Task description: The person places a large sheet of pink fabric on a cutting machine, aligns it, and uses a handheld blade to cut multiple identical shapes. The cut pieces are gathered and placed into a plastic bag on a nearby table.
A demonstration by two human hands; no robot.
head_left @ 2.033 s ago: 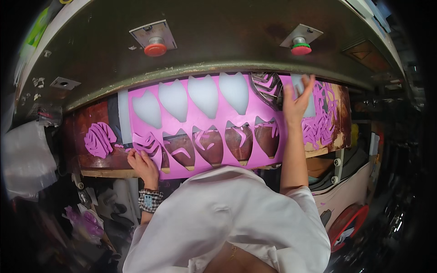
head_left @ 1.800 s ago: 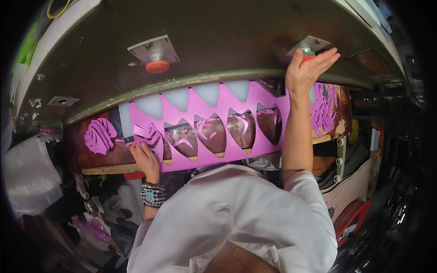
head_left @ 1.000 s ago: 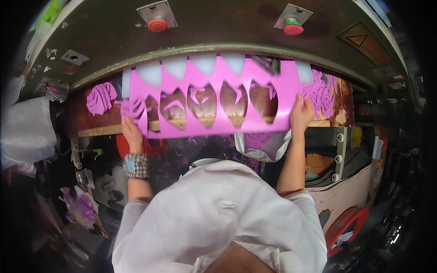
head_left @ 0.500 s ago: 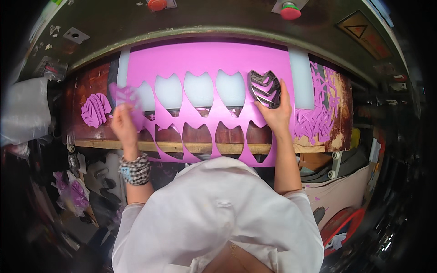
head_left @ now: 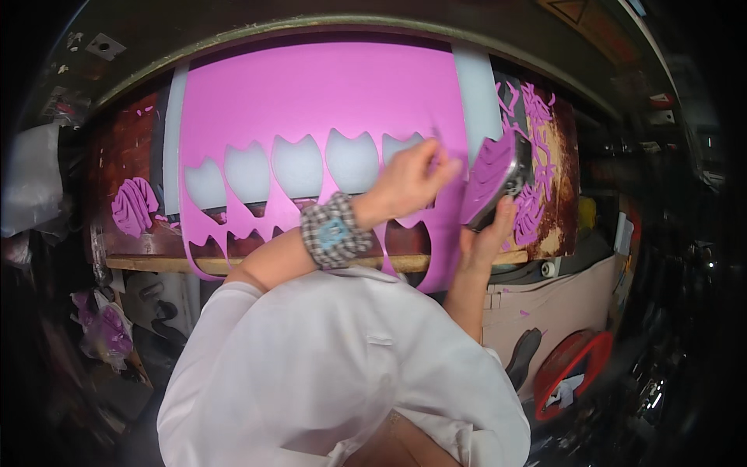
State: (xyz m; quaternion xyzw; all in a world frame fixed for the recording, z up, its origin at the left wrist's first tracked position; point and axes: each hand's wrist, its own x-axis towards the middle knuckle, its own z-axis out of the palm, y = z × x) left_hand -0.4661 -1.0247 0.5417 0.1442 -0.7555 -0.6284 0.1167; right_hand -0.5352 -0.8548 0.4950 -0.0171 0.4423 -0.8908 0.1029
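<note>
My right hand (head_left: pixel 489 232) grips a dark metal cutting die (head_left: pixel 513 177), tilted on its side at the right edge of the pink sheet (head_left: pixel 323 86). Slotted pink foam (head_left: pixel 486 175) fills the die's near face. Closed and blurred, my left hand (head_left: pixel 416 177) is held over the sheet, just left of the die. A faint thin streak shows at its fingertips, too smeared to name. Rows of shield-shaped holes run through the sheet in front of me. On the far left of the bench lies a pile of cut pink pieces (head_left: pixel 134 206).
Loose pink offcut strips (head_left: pixel 529 210) are heaped on the bench's right end. A pale cutting board (head_left: pixel 476 93) shows beneath the sheet. The dark machine beam (head_left: pixel 311 22) spans the far side. Below the bench at right is a red round rim (head_left: pixel 572 373).
My left hand has swung from the left pile across to the die, and the pink cut piece it held is gone from it. My right hand has lifted and tilted the die, moving rightward.
</note>
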